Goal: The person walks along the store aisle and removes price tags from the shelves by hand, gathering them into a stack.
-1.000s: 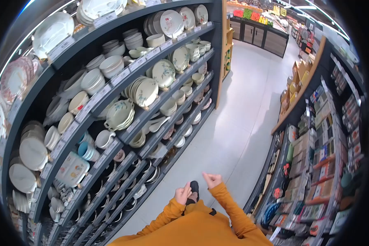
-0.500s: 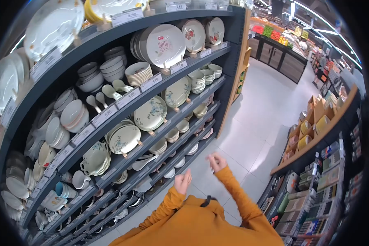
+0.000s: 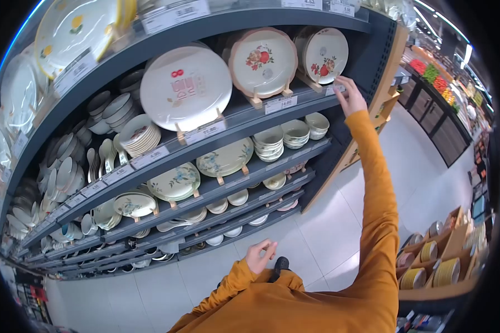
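Observation:
My right hand (image 3: pixel 351 97) reaches out to the shelf edge with its fingers apart and nothing held. Its fingertips are at a price tag (image 3: pixel 334 89), just below a small white plate (image 3: pixel 326 54) with red flowers; whether they touch the tag I cannot tell. That plate stands upright in a wooden holder. Left of it are a scalloped flowered plate (image 3: pixel 263 60) and a big round plate (image 3: pixel 186 86) with red and pink print. Low in front of my body, my left hand (image 3: pixel 259 257) is empty, its fingers loosely bent.
Lower shelves carry stacked bowls (image 3: pixel 268 142), blue-flowered plates (image 3: pixel 175 182) and spoons (image 3: pixel 108 154). A wooden end panel (image 3: pixel 384 72) closes the rack on the right. Across the tiled floor (image 3: pixel 328 222) stands a wooden display (image 3: pixel 455 280) with yellow-sided dishes.
My right hand has gone from in front of my body up and forward to the shelf edge. The view has come closer to the plates. My left hand stays low.

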The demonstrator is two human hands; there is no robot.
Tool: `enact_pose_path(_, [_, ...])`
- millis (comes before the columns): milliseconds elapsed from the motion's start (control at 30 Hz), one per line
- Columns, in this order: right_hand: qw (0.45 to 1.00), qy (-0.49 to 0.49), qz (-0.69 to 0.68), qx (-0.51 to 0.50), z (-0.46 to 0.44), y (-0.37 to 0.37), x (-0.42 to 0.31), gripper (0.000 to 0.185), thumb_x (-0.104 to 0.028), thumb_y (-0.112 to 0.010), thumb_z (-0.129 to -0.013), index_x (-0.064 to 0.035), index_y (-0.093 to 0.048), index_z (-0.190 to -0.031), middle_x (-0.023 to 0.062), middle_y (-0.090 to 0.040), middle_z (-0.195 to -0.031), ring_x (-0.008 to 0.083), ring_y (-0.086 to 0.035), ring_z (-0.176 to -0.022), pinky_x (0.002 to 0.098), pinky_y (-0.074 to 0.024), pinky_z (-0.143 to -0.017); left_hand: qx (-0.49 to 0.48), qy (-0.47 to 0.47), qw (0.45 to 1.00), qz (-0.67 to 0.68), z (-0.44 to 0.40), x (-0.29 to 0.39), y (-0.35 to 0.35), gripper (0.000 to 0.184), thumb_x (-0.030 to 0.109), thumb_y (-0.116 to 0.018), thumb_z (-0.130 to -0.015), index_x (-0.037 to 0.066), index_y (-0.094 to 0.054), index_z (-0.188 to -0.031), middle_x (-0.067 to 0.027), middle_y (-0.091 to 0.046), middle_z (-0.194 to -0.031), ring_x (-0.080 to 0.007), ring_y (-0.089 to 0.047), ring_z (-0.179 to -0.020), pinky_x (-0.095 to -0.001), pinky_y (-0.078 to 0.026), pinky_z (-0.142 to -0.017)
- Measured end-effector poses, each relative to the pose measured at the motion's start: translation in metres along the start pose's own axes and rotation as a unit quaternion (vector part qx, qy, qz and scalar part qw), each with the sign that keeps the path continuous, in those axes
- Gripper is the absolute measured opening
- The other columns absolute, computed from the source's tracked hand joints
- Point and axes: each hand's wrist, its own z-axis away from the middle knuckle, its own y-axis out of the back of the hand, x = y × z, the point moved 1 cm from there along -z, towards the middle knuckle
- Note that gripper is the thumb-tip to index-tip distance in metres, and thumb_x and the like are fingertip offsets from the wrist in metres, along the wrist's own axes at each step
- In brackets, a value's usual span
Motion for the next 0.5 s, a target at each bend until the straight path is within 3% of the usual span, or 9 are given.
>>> enact_pose_path(33, [0.998,0.021,0.052,-0.036,-0.016,0.0,0.021,0.027,-0.027,-0.058,-0.089,-0.0125,-0.059,-0.112,0.0016,-0.057,-0.118,0.0215,-0.064,-0.071,0.0332,-0.0513,-0.069,0.003,0.004,1.0,0.0,-0.012,0.007,-0.013,0.029,0.015,-0.048,-0.097,0.0,-0.051,-0.071,-0.0027,-0.052,-0.064,-0.0085,-0.049,-0.06,-0.0238,-0.041,-0.06])
enact_pose_path(100, [0.992,0.053,0.057,-0.102,-0.04,-0.005,0.059,0.025,-0.029,-0.059,-0.089,-0.0107,-0.062,-0.106,0.0041,-0.062,-0.109,0.022,-0.064,-0.071,0.034,-0.0516,-0.068,0.015,0.01,1.0,0.013,-0.031,0.009,-0.035,0.029,0.015,-0.047,-0.097,0.0,-0.052,-0.073,-0.0031,-0.053,-0.066,-0.0092,-0.051,-0.062,-0.0241,-0.042,-0.062])
enact_pose_path(167, [0.983,0.026,0.032,-0.179,-0.055,-0.008,0.086,0.024,-0.03,-0.062,-0.087,-0.0083,-0.064,-0.097,0.0065,-0.066,-0.091,0.0219,-0.064,-0.067,0.0333,-0.0513,-0.067,0.035,0.013,0.999,0.015,-0.044,0.018,-0.048,0.029,0.015,-0.046,-0.097,0.0,-0.052,-0.074,-0.0035,-0.054,-0.067,-0.0094,-0.052,-0.064,-0.0241,-0.042,-0.064])
enact_pose_path(200, [0.98,0.008,-0.034,-0.197,-0.059,-0.008,0.093,0.022,-0.028,-0.066,-0.084,-0.0065,-0.065,-0.091,0.0085,-0.065,-0.075,0.019,-0.062,-0.063,0.0323,-0.0507,-0.064,0.05,0.023,0.998,0.018,-0.048,0.02,-0.051,0.029,0.016,-0.045,-0.098,0.0,-0.052,-0.074,-0.0037,-0.053,-0.067,-0.0097,-0.051,-0.064,-0.0242,-0.042,-0.064])
enact_pose_path(300, [0.944,-0.069,-0.111,-0.304,-0.074,-0.004,0.095,0.02,-0.019,-0.071,-0.081,-0.0027,-0.067,-0.091,0.0048,-0.064,-0.074,0.0077,-0.058,-0.061,0.0237,-0.047,-0.057,0.086,0.046,0.994,0.058,-0.061,0.019,-0.068,0.031,0.017,-0.043,-0.099,0.0,-0.052,-0.075,-0.0042,-0.053,-0.068,-0.0104,-0.051,-0.064,-0.0248,-0.042,-0.065])
enact_pose_path(400, [0.927,-0.008,-0.195,-0.321,-0.081,-0.004,0.1,0.022,-0.016,-0.072,-0.081,-0.0009,-0.068,-0.095,0.0022,-0.064,-0.075,0.0053,-0.056,-0.059,0.0202,-0.0437,-0.053,0.112,0.043,0.986,0.115,-0.076,0.01,-0.075,0.03,0.021,-0.043,-0.1,0.001,-0.052,-0.078,-0.0031,-0.054,-0.07,-0.0093,-0.051,-0.064,-0.0239,-0.043,-0.063])
enact_pose_path(500, [0.933,0.011,-0.291,-0.211,-0.083,-0.008,0.108,0.024,-0.014,-0.072,-0.081,-0.0002,-0.068,-0.099,0.0021,-0.063,-0.074,0.0046,-0.053,-0.055,0.0199,-0.0424,-0.05,0.154,0.022,0.973,0.172,-0.097,0.018,-0.082,0.027,0.019,-0.043,-0.099,0.001,-0.052,-0.081,-0.003,-0.054,-0.07,-0.0091,-0.051,-0.064,-0.0239,-0.042,-0.063])
